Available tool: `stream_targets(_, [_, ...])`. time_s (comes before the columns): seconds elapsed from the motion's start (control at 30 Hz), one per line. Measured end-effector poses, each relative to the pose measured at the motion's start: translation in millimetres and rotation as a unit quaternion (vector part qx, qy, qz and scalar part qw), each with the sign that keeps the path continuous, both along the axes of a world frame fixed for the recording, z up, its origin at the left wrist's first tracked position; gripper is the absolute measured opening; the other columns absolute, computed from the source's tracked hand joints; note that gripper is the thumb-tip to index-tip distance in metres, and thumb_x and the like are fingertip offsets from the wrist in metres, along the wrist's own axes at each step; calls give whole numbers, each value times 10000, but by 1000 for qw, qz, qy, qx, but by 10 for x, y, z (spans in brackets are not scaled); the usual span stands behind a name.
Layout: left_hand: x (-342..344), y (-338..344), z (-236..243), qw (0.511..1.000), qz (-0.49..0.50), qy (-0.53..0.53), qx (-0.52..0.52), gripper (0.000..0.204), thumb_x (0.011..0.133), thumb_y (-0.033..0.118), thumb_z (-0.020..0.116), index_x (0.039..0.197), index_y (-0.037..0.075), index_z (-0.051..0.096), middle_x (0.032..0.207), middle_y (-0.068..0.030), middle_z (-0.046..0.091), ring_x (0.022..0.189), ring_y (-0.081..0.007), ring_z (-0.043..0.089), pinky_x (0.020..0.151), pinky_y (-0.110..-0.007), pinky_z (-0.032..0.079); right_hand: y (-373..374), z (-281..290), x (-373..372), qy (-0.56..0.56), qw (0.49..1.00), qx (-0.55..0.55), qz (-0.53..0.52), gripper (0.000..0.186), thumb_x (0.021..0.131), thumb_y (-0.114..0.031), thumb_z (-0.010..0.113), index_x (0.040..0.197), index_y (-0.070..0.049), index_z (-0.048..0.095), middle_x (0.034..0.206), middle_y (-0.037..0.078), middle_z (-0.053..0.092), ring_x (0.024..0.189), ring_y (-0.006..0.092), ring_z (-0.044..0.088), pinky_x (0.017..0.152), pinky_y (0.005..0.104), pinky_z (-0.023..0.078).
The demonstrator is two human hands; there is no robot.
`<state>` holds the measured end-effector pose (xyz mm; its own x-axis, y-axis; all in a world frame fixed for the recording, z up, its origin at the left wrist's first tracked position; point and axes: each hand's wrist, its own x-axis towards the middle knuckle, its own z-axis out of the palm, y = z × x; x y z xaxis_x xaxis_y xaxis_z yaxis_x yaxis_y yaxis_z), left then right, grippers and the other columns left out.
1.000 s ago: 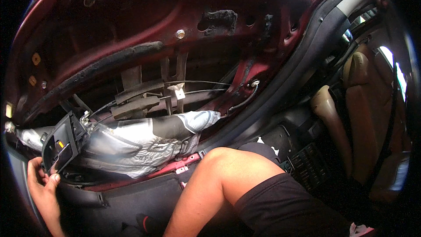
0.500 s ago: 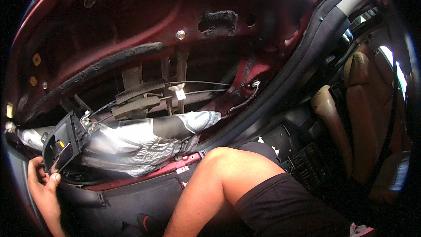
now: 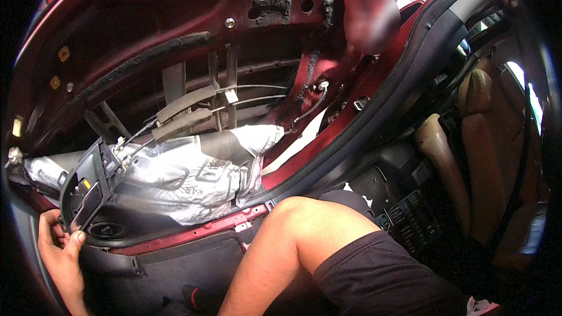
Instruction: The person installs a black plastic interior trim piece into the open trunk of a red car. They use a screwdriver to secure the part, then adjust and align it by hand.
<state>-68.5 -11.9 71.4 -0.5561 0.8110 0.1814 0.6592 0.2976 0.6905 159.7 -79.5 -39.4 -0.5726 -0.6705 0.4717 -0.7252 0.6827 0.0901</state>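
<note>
Here's my left hand (image 3: 61,256), thumb and fingers closed on a black interior door handle (image 3: 92,192), crumpled silvery sheet (image 3: 170,182) just beside.

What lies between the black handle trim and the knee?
Head view: a crumpled silvery sheet, then a red metal strip, lie between trim and knee.

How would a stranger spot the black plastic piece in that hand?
Find the dark red car door at upper left. Near its lower left, the left hand holds a black plastic piece. Unlike the silvery sheet beside it, it bears a small orange mark.
</note>
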Motion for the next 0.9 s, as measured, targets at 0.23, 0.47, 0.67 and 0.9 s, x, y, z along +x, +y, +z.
stream_targets(0.23, [10, 24, -17, 1000, -15, 5, 5, 557, 741, -82, 706, 1268, 12, 552, 946, 4, 506, 838, -85, 460, 787, -216, 401, -27, 1, -5, 14, 999, -39, -1, 730, 968, -544, 494, 1600, -214, 333, 1675, 12, 283, 1557, 304, 202, 1147, 595, 292])
stream_targets(0.47, [-57, 29, -193, 995, 29, 57, 72, 549, 775, -125, 648, 1296, 4, 537, 988, -23, 491, 901, -125, 472, 858, -250, 437, 334, -252, 115, 23, 998, 46, 25, 702, 981, -521, 487, 1596, -216, 343, 1680, 13, 272, 1559, 313, 192, 1146, 605, 293])
stream_targets(0.67, [-36, 27, -211, 995, 42, 51, 73, 564, 761, -127, 637, 1298, 10, 534, 1010, -17, 505, 885, -106, 464, 839, -239, 416, 181, -477, 42, 35, 999, 23, 20, 670, 1004, -512, 469, 1593, -214, 352, 1683, 20, 263, 1562, 321, 178, 1143, 613, 292])
stream_targets(0.9, [37, 53, -239, 995, 49, 13, 91, 616, 685, -151, 632, 1274, 3, 539, 994, -24, 509, 882, -125, 447, 847, -248, 417, 181, -518, 42, 38, 994, -78, 67, 606, 1012, -461, 483, 1544, -175, 435, 1648, 86, 329, 1515, 392, 277, 1059, 646, 368])
